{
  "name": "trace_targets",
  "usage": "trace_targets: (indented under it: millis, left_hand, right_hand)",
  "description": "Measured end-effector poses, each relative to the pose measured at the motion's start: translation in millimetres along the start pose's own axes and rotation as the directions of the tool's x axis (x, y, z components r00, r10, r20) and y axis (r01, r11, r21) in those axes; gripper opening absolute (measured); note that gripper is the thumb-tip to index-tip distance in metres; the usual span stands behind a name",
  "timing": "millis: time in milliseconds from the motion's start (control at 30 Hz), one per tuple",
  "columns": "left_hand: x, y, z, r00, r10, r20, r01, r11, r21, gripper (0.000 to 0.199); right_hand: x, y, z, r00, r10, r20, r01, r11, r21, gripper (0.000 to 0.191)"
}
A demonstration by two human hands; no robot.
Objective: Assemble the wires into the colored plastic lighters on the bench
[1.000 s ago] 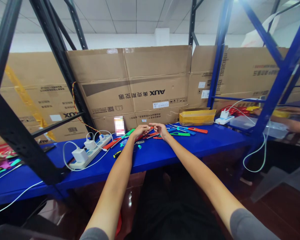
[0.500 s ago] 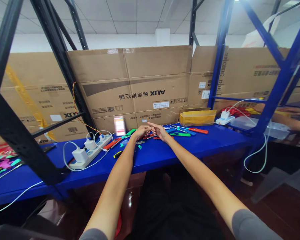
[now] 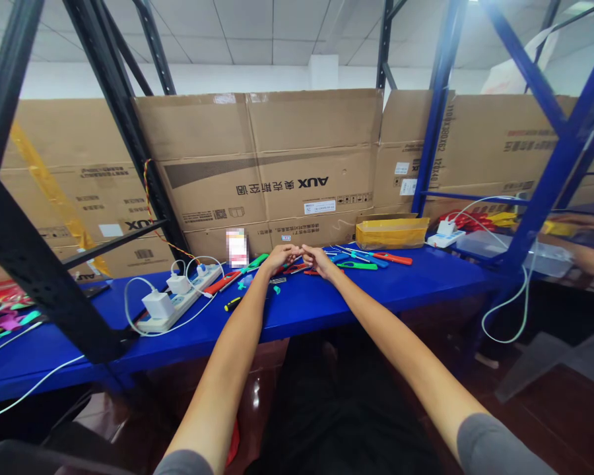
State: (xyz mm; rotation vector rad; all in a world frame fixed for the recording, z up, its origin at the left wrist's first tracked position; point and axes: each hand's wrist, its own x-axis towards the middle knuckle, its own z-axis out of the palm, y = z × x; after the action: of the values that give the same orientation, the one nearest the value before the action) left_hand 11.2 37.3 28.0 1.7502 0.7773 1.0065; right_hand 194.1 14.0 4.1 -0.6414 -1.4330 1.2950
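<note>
My left hand (image 3: pixel 281 258) and my right hand (image 3: pixel 319 261) meet over the blue table, fingertips touching or almost touching. The fingers of both are curled in a pinch; whatever they hold, if anything, is too small to make out. Around and under them lie several long-necked lighters with coloured handles: a green lighter (image 3: pixel 359 266) and a red lighter (image 3: pixel 393 258) to the right, another red lighter (image 3: pixel 222 283) to the left. Small teal pieces (image 3: pixel 276 290) lie by my left wrist. A yellow-and-black screwdriver (image 3: pixel 232 304) is partly hidden behind my left forearm.
A white power strip (image 3: pixel 171 315) with chargers and looping cables stands at left. Cardboard sheets (image 3: pixel 297 132) wall off the back. A yellow-taped box (image 3: pixel 392 233) sits at the back right. Shelf posts (image 3: pixel 435 105) rise on both sides; another person's arm shows at far right.
My right hand's extended finger has drawn in and its fingers now curl closer. My left hand has barely moved. The lighters lie as before.
</note>
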Motion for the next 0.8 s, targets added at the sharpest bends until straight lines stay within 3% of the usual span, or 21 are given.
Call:
trace_targets:
  millis: [200,400,533,800]
  left_hand:
    - [0.1,5.1,0.5,0.999,0.035,-0.032,-0.030,0.989,0.148,0.047]
    - [5.4,11.4,2.6,0.995,0.089,-0.034,-0.081,0.977,0.196,0.039]
    - [6.9,12.8,4.6,0.991,0.128,-0.026,-0.119,0.965,0.235,0.038]
    - [9.8,12.1,4.7,0.993,0.120,-0.013,-0.115,0.971,0.208,0.034]
  right_hand:
    - [4.2,6.8,-6.6,0.998,0.060,-0.032,-0.065,0.971,-0.228,0.067]
    - [3.3,7.3,-9.8,0.991,-0.050,-0.126,-0.006,0.910,-0.413,0.078]
    - [1.4,7.3,-10.9,0.989,-0.094,-0.113,0.017,0.838,-0.546,0.078]
    - [3.9,10.9,-9.9,0.982,-0.128,-0.138,0.014,0.782,-0.623,0.081]
